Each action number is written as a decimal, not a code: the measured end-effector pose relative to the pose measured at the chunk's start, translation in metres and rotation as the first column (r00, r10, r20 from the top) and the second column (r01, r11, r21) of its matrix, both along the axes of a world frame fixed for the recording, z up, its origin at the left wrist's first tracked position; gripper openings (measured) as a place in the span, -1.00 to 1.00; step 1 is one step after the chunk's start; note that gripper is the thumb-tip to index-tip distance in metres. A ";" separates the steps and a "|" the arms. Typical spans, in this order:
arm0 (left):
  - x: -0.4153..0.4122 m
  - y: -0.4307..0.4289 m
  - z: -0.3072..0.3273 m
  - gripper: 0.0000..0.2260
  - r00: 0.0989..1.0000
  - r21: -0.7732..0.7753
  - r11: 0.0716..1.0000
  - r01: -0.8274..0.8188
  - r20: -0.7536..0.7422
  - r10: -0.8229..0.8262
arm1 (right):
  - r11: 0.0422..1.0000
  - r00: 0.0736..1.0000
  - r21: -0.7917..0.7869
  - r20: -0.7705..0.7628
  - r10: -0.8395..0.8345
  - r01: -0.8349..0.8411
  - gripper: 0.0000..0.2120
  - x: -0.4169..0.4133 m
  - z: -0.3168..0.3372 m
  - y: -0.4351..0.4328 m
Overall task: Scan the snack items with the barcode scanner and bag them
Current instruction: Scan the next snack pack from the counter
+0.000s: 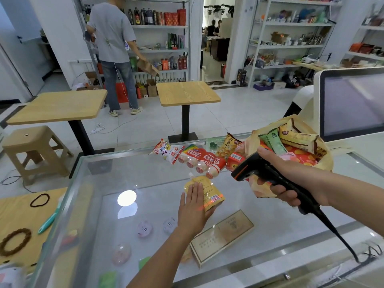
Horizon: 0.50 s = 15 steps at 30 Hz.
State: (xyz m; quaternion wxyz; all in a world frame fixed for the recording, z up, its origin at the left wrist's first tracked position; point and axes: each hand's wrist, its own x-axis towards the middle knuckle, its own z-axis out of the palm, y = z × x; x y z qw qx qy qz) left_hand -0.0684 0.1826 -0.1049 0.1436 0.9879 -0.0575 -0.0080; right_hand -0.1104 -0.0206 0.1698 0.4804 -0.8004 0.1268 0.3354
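As right hand (287, 173) grips scanner (254, 166), flat left hand (192, 210) touches pouch (209, 189).

Two wooden tables (60, 106) (188, 93) and one stool (27, 138). One barcode scanner (249, 169), one paper bag (327, 159), one yellow spout pouch (212, 190), one pack of four little bottles (203, 161). Two brown hair ties (40, 194) (20, 230).

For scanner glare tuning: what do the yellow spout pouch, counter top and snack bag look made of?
Yellow spout pouch: likely glossy plastic film; sheen, soft creases.
Counter top: clear glass; lamp reflection, items visible beneath.
Snack bag: apparently matte brown paper; crumpled rim.
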 end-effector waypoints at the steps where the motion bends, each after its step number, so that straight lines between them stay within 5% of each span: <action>1: 0.000 0.000 -0.001 -0.05 1.000 0.013 1.000 0.002 0.006 -0.002 | 1.000 1.000 0.001 0.002 0.001 -0.001 -0.27 0.000 0.000 -0.001; 8: -0.005 -0.001 0.006 -0.02 0.999 -0.032 0.999 -0.002 0.038 0.004 | 1.000 1.000 0.006 0.010 0.004 -0.004 -0.32 0.005 -0.003 -0.005; 15: -0.011 -0.004 0.003 -0.55 0.972 0.015 0.997 0.078 0.223 -0.080 | 0.997 0.998 0.078 0.054 -0.019 0.015 -0.30 0.019 -0.032 -0.008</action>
